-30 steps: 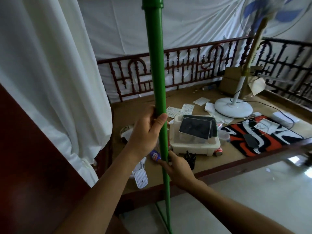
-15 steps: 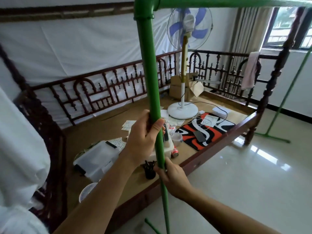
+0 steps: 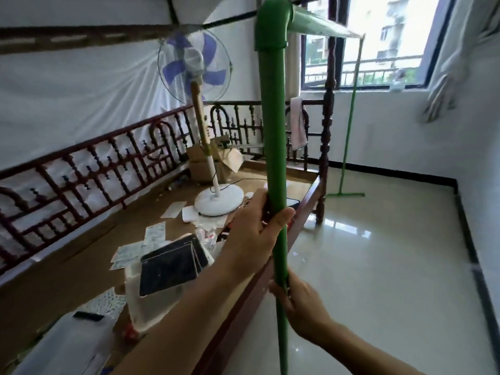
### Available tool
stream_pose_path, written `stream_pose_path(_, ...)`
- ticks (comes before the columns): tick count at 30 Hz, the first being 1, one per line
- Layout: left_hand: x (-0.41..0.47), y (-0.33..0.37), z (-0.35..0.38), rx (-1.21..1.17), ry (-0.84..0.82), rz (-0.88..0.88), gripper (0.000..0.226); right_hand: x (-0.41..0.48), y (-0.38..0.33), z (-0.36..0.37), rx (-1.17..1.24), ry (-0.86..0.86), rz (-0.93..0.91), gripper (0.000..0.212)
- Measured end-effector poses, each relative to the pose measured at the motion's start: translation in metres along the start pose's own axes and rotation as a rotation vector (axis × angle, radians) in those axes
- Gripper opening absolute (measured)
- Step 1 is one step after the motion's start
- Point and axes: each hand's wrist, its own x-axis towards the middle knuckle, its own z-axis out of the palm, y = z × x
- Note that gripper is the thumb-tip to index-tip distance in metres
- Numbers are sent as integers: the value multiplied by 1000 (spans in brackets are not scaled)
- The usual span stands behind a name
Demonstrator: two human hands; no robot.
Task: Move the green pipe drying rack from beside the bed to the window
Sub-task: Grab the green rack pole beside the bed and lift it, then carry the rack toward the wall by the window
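Since the earlier frames our view has swung right: the window (image 3: 378, 41) now fills the upper right, and the bed (image 3: 81, 266) has slid to the left half.

In the head view, we hold the near upright of the green pipe drying rack (image 3: 273, 131) with both hands. Our left hand (image 3: 254, 234) wraps the pipe at mid height, fingers behind it and thumb pressed across its front. Our right hand (image 3: 300, 304) closes around the same pipe just below, near the bed's wooden side rail. The upright runs from the bottom edge to a green elbow joint (image 3: 272, 25) at the top, where a horizontal bar (image 3: 319, 25) leads off toward the window. The rack's far upright (image 3: 350, 117) stands past the bedpost, below the window, with its foot (image 3: 346, 195) on the glossy tiled floor (image 3: 392, 266).

On the bed stand a white pedestal fan (image 3: 194, 63) with blue blades, a cardboard box (image 3: 200, 163), scattered papers, and a clear plastic bin (image 3: 151, 299) with dark flat items (image 3: 173, 263) on top. A towel (image 3: 297, 123) hangs on the end railing.
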Motion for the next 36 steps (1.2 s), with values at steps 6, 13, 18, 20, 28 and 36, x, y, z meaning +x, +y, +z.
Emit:
stream_pose_path(6,66,-21,16,-7,-221,112,19,32,16,-12,10,252,209,53)
stream_pose_path(13,130,-36,61,-49,-351,208,27,61,33,-53,-18,381,323,22)
stream_pose_path(18,181,-44,95,-74,-418,222,27,95,68,-86,-16,413,355,21)
stream_pose_path(20,205,-49,109,-79,-420,229,27,114,85,-101,-23,426,349,20)
stream_pose_path(28,304,-70,169,-68,-391,202,26,198,148,-167,-7,415,361,23)
stream_pose_path(36,384,-84,218,-66,-449,171,29,252,192,-221,54,424,417,32)
